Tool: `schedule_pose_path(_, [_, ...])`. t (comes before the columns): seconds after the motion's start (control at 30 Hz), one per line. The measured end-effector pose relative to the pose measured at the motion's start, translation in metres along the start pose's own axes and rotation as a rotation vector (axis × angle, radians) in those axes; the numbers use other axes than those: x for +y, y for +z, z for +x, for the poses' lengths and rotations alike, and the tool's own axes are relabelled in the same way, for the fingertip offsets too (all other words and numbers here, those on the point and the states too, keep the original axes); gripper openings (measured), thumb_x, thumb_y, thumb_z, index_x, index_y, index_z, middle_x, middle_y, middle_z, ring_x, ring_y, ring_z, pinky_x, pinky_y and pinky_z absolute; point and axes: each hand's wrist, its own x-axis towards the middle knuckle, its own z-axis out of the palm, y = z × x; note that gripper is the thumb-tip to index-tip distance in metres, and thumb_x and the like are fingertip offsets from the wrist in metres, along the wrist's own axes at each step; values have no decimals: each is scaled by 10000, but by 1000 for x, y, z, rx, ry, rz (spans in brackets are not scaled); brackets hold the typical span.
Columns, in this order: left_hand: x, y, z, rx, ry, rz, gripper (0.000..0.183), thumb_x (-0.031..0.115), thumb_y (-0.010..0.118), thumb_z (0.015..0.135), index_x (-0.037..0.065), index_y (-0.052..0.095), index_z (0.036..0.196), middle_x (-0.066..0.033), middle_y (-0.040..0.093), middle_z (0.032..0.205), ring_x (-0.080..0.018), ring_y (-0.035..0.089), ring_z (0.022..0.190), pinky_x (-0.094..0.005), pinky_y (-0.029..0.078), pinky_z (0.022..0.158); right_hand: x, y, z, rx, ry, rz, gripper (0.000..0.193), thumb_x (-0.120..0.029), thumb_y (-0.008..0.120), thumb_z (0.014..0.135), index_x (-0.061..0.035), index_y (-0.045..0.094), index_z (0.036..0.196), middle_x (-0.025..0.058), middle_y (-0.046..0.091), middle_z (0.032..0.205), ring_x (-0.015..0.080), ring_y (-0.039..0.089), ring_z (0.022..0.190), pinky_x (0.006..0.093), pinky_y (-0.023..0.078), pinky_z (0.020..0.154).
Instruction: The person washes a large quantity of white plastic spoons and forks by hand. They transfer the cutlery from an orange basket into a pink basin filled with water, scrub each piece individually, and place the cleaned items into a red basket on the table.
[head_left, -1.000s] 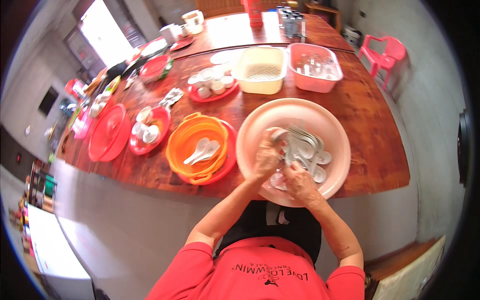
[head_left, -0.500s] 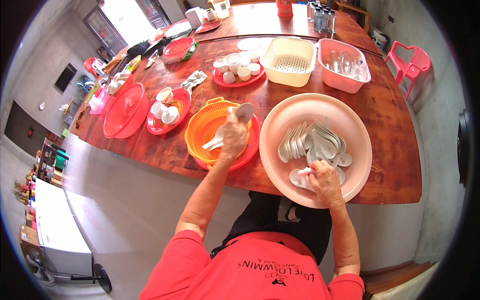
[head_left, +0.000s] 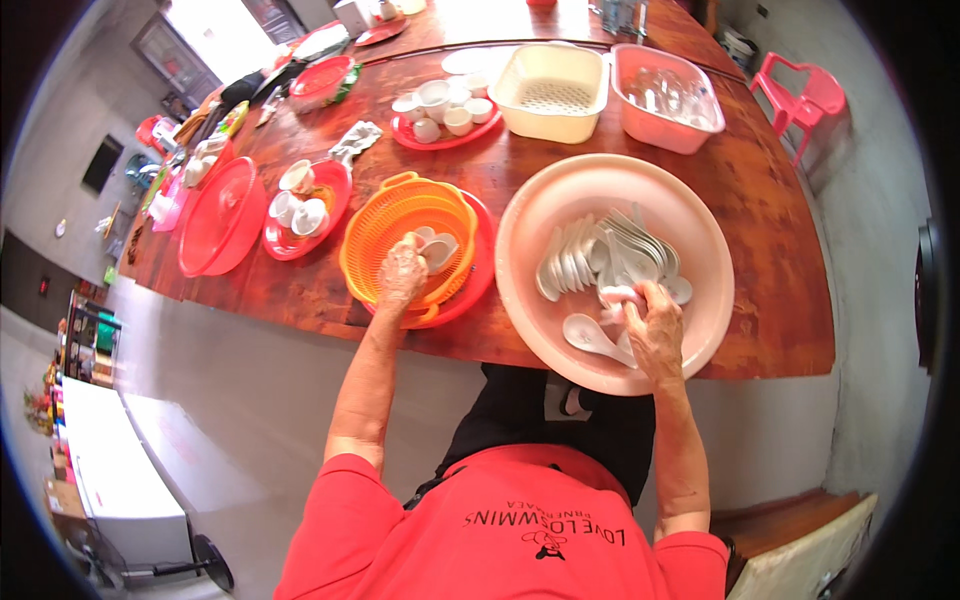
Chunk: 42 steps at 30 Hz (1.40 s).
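Grey walls (head_left: pixel 870 190) and a pink plastic chair (head_left: pixel 805 105) stand beyond the reddish wooden table (head_left: pixel 770 300), where the spoons lie in two places: some in the orange colander (head_left: pixel 385 230), most in the wide pale-pink basin (head_left: pixel 540 195). The left hand (head_left: pixel 402 272) is down inside the colander, its fingers against the colander spoons (head_left: pixel 437 252); whether they grip a handle or have let go I cannot tell. The right hand (head_left: pixel 657 325), over the basin, has its fingers closed on a small pink-and-white piece (head_left: pixel 624 294) (perhaps a cloth or sponge, too blurred to be sure), just beside the spoon heap (head_left: pixel 640 255). Done well, I judge, the step wants each spoon lowered by its handle and released only once its bowl rests, since ceramic-looking ware could chip on its neighbours; bowls nested the same way should sit steadier, and the right hand does best with a light pinch, clear of the heap. Compared with half a second ago, the left hand, which had a spoon raised over the colander, is lower and among the others; the right hand has shifted up toward the heap, leaving the lone spoon (head_left: pixel 583 333) near the basin's front more exposed.
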Motion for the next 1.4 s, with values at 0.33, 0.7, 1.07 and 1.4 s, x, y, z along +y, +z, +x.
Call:
schedule_pose_path(0.33, [54, -24, -15, 280, 169, 161, 322, 160, 663, 718, 98, 587, 1025, -117, 583, 919, -297, 515, 978, -417, 423, 837, 5, 0, -1, 151, 42, 50, 138, -51, 586, 751, -23, 575, 885, 142, 589, 830, 314, 587, 771, 390, 467, 678])
schedule_pose_path(0.7, [204, 17, -77, -692, 1035, -126, 261, 93, 642, 730, 96, 606, 988, -81, 567, 966, -278, 591, 859, -391, 482, 751, 9, -6, 2, 331, 233, 744, 123, 54, 513, 812, 15, 522, 928, 64, 604, 847, 111, 588, 697, 240, 485, 620])
schedule_pose_path(1.07, [226, 65, -91, -654, 1084, 234, 112, 102, 495, 798, 18, 563, 828, -149, 574, 836, -306, 620, 786, -397, 512, 631, 6, -15, 2, 354, 297, 874, 153, 66, 466, 829, 12, 480, 971, 77, 626, 856, 86, 556, 667, 217, 478, 631])
schedule_pose_path(1.4, [197, 0, -56, -141, 560, -247, 212, 200, 593, 832, 20, 504, 897, -176, 578, 850, -316, 592, 702, -411, 484, 646, 15, 8, -3, -322, -41, 49, 150, -131, 532, 799, -45, 595, 904, 186, 598, 845, 334, 583, 882, 439, 458, 780])
